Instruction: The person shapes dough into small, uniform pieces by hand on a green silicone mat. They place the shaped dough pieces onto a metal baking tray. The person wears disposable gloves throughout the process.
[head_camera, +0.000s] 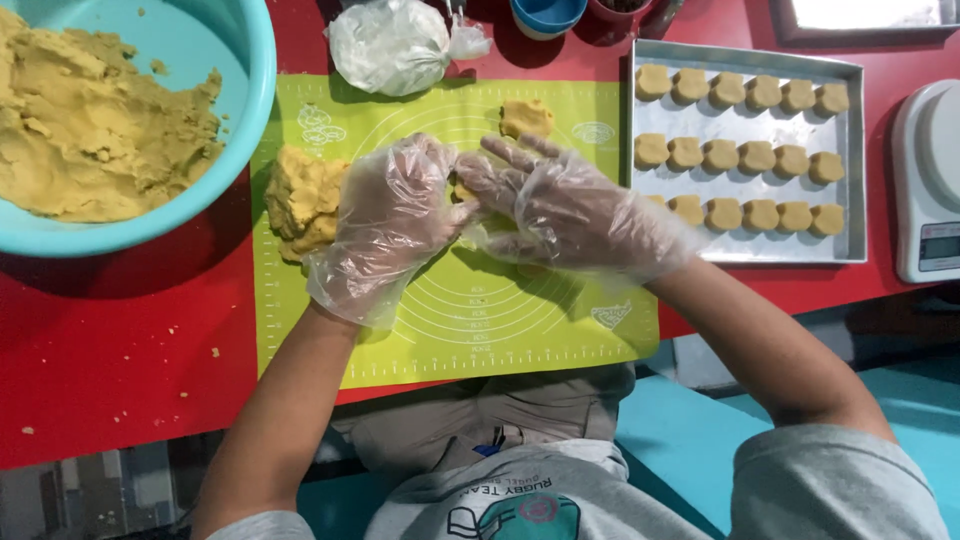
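Gloved left hand (395, 215) and right hand (565, 205) meet over the green mat (500, 320), both pinched on one small dough piece (462, 190) between them. A dough lump (300, 200) lies at the left hand's nine o'clock, nearer it; seventeen shaped pieces (740, 157) show on the tray (850, 160) at three o'clock.

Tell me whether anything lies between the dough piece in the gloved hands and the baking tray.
Nothing visible does. The dough piece sits between the left hand and right hand above the green mat. The baking tray lies just right of the mat, and only the right hand itself is on that side.
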